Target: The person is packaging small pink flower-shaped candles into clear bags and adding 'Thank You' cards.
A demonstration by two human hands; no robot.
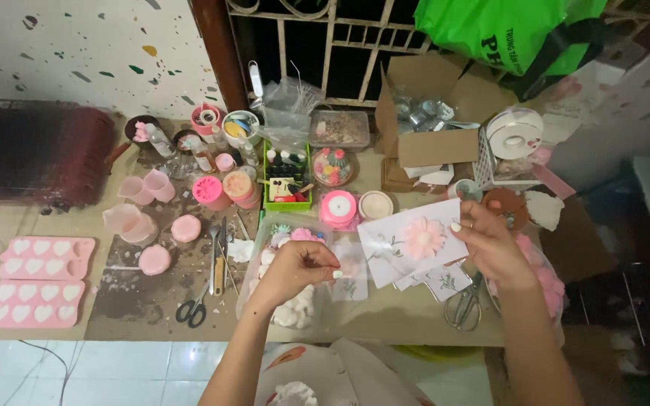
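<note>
Packaging in hand: right hand (490,244) pinches a clear sleeve holding a pink flower (423,237); left hand (299,263) grip clenched on something small. Next likely needs sealing.

Two bare forearms reach up from the bottom edge of the frame, the left rising from the centre, the right angling in from the lower right. The left hand (299,265) curls loosely, fingertips pinched together in a closed grip near its thumb. The right hand (484,244) sits higher, fingers bent, thumb and forefinger pressed in a fine pinch, a ring on one finger
</note>
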